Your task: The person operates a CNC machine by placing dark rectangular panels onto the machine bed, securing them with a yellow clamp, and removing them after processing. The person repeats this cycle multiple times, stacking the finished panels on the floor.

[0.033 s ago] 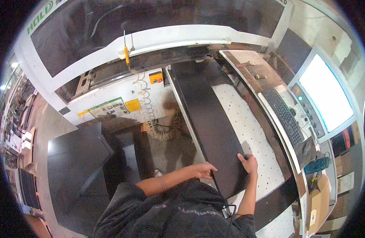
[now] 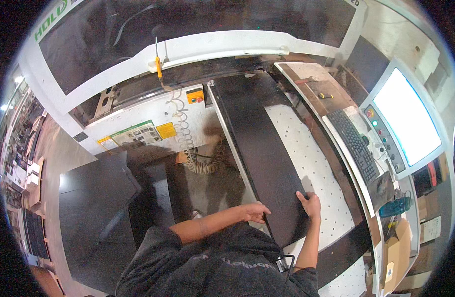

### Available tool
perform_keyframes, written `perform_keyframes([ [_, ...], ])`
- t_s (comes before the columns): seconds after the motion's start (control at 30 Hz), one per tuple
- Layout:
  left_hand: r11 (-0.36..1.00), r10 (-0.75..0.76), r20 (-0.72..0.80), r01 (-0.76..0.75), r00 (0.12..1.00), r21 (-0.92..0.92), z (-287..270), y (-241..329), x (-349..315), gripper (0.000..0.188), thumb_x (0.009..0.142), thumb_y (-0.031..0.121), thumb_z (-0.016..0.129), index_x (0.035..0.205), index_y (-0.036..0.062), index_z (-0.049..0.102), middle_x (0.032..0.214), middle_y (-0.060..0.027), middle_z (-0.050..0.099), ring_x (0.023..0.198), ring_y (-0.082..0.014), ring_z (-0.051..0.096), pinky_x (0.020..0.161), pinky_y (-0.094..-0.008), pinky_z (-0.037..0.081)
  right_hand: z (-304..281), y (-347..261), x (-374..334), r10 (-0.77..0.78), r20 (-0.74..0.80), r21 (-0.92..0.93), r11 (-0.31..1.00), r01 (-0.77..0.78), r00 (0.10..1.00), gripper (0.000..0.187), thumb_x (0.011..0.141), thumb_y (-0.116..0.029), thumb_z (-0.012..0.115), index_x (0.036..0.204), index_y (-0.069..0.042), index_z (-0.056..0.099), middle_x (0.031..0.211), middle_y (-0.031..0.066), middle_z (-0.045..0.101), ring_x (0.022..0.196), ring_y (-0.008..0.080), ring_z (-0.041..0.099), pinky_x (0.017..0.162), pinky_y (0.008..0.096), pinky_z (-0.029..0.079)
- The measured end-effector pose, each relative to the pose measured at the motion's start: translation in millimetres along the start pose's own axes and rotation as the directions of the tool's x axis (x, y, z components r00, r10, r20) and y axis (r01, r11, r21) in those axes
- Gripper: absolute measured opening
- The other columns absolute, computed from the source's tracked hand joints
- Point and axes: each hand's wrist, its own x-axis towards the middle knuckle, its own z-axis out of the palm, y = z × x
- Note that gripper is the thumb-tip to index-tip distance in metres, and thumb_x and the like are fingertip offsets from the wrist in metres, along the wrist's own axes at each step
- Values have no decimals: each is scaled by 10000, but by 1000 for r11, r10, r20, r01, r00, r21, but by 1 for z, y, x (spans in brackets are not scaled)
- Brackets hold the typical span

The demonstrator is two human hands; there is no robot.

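Note:
A long dark panel (image 2: 267,158) lies lengthwise on the white perforated table (image 2: 304,141), its far end by the large white machine. At the panel's near end, my left hand (image 2: 254,213) is closed on its left edge, with the fingertips partly hidden. My right hand (image 2: 310,204) grips the right edge, thumb on top and fingers at the side. Another dark strip (image 2: 343,250) lies on the table to the right of my right forearm.
Large dark panels (image 2: 94,208) are stacked at my left. A coiled hose (image 2: 203,161) hangs in front of the machine, with a yellow-handled air gun (image 2: 159,67) above. To the right are a keyboard (image 2: 353,143), a lit screen (image 2: 405,116), a teal bottle (image 2: 395,206) and an open cardboard box (image 2: 398,252).

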Motion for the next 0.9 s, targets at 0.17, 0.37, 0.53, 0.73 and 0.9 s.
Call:
perform_keyframes([
  [0.17,942,75,-9,-68,997,328,-3,4,0,354,1002,176,613,1105,-161,643,999,-207,740,826,-267,746,748,-363,649,9,8,1,-53,-89,42,997,57,995,674,840,-604,737,851,69,694,857,285,689,835,421,695,747,465,522],
  [0.37,838,106,148,-169,983,518,-5,10,-4,511,1044,309,566,1027,-190,674,981,-236,746,808,-303,757,722,-376,653,13,11,-1,-26,-148,37,999,32,989,673,839,-626,730,894,45,720,883,241,709,830,420,692,771,485,536],
  [0.53,786,211,213,-295,954,543,-32,5,-12,488,1072,362,526,1223,-86,648,1148,-162,726,993,-252,717,861,-382,607,7,-23,-26,-46,-268,-44,998,35,962,537,860,-476,756,1062,19,692,1046,190,698,1004,385,647,922,490,490],
  [0.73,765,482,134,-490,866,419,-109,-68,-81,374,1064,334,570,1267,32,657,1174,-80,721,1119,-177,652,958,-318,507,44,-4,-118,-54,-590,-87,996,3,805,518,865,-276,760,1288,-24,598,1345,179,581,1280,388,504,1103,520,361],
  [0.9,615,290,12,-196,957,764,-95,-69,-227,309,1023,292,639,1127,8,706,1127,-91,724,1080,-178,657,942,-329,507,65,27,-176,118,-704,128,991,-38,700,409,971,-192,655,1316,14,578,1357,206,568,1279,384,510,1117,489,356],
])
